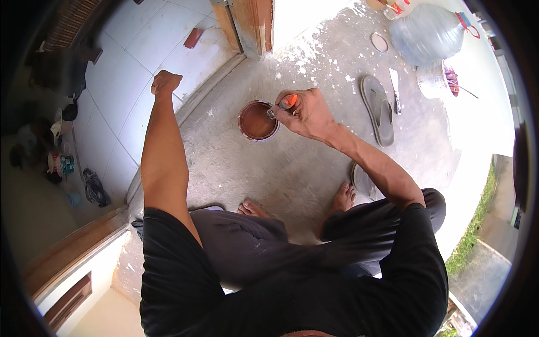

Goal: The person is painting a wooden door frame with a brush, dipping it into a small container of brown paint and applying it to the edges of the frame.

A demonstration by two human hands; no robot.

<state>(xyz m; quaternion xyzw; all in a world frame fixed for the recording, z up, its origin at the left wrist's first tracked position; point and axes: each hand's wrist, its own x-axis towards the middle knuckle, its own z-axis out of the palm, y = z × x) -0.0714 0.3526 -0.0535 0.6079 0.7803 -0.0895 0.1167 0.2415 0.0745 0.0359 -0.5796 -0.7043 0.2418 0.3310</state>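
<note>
My right hand (307, 115) is closed around the orange handle of a paintbrush (289, 101). Its metal band shows at the right rim of a round can (242, 121) with reddish-brown paint inside; the bristles are hard to make out. The can stands on the concrete floor in front of my bare feet. My left hand (166, 82) reaches far forward, over the pale tiles beyond the door sill. Its fingers are curled closed, and whatever they may grip is hidden.
A wooden door frame (263, 28) rises ahead. Grey flip-flop (377, 112), scraper (396, 92), round lid (379, 42), large clear water jug (426, 35) and metal pot (431, 82) lie to the right. A reddish block (193, 37) lies on the tiles; a black bag (95, 188) sits left.
</note>
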